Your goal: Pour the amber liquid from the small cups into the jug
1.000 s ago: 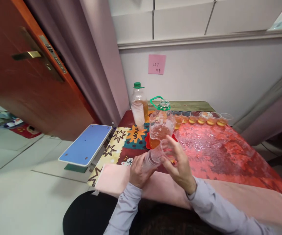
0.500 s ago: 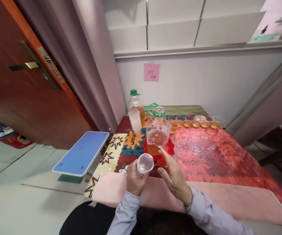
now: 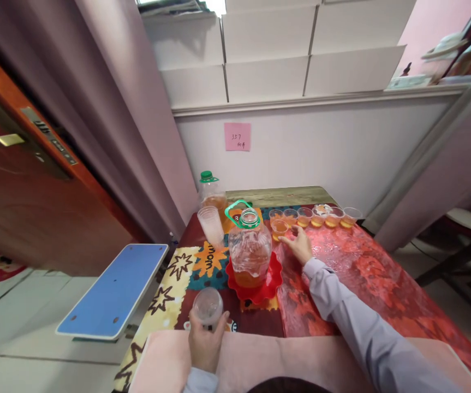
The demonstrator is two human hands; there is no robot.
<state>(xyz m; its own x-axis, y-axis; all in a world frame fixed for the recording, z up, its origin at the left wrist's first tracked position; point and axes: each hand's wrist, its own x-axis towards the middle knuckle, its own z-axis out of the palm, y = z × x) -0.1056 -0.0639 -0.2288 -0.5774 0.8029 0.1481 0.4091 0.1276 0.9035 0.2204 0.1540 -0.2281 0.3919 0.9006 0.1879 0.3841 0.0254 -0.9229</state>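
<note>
Head view: a person seated at the near edge of a counter (image 3: 358,273) covered in a red patterned sheet.
Left hand: the left hand (image 3: 204,344) is at the near left, its grip closed around a stack of clear plastic cups (image 3: 208,307), the stack's open mouth facing up toward the camera.
Right hand: the right hand (image 3: 299,244) reaches far across the counter; its fingertips touch a small filled cup (image 3: 279,228). The grip is loose and partly open, closed on nothing that shows.
Filled cup: stands right of the jug, just in front of the left end of the row.
Row of cups: small clear cups (image 3: 316,216) of amber liquid line the far edge, side by side.
Jug: a large clear jug (image 3: 250,252) with a green collar and handle, amber liquid at the bottom, stands upright on a red tray (image 3: 274,279) at centre.
Far left: a second cup stack (image 3: 211,225) stands beside a green-capped bottle (image 3: 211,192).
Wall: a pink note (image 3: 237,136) is stuck above the counter.
Left of the counter: a blue board (image 3: 114,289).
</note>
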